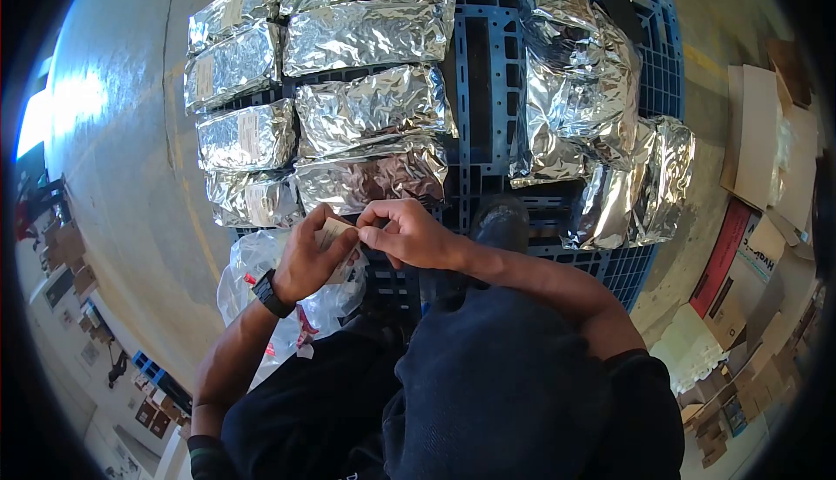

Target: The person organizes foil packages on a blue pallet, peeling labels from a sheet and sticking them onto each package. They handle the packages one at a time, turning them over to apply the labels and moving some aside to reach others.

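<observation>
My left hand point(312, 255), with a black watch on its wrist, grips a small pale label point(333, 234) between thumb and fingers. My right hand point(401, 234) is closed at the label's right edge, with thumb and forefinger pinched on it. Both hands are just in front of the nearest silver foil packages point(374, 180). More foil packages point(374, 36) lie in rows on a blue pallet point(475, 88); those in the left column carry pale labels point(249, 136). Below my left hand is a clear plastic bag point(252, 262) with red and white pieces.
More foil packages point(579, 97) are stacked on the pallet's right side, with a black flat object point(614, 1) at the top. Opened cardboard boxes point(758, 140) stand on the floor at the right. A dark shoe point(501, 219) is at the pallet's middle.
</observation>
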`<state>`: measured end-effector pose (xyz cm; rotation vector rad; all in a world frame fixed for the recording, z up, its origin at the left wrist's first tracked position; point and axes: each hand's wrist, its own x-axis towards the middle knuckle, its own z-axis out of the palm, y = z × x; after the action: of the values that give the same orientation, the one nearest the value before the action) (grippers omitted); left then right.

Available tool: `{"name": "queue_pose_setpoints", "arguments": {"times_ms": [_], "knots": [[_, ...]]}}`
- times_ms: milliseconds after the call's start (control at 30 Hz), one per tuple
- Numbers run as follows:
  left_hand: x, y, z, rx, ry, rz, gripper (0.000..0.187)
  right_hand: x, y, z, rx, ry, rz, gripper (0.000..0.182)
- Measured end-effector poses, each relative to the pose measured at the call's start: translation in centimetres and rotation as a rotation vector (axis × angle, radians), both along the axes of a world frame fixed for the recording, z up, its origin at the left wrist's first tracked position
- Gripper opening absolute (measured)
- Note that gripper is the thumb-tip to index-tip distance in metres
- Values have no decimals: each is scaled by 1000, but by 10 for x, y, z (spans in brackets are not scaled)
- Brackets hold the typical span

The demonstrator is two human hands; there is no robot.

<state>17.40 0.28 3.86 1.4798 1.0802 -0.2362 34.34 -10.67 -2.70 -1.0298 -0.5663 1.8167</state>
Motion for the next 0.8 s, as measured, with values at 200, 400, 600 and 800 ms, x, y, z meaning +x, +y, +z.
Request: {"name": "queue_pose_setpoints", "arguments": {"times_ms": [200, 400, 600, 800], "knots": [[1, 1, 0, -106, -52, 56, 23, -3, 2, -7, 72, -67, 0, 19], [2, 2, 2, -141, -75, 68, 29, -4, 2, -10, 73, -28, 0, 18], [-7, 5, -10, 144, 14, -142, 25, -10, 2, -16, 435, -475, -183, 7], [-17, 24, -25, 108, 3, 231, 18, 5, 10, -13, 361, -624, -342, 8]]}}
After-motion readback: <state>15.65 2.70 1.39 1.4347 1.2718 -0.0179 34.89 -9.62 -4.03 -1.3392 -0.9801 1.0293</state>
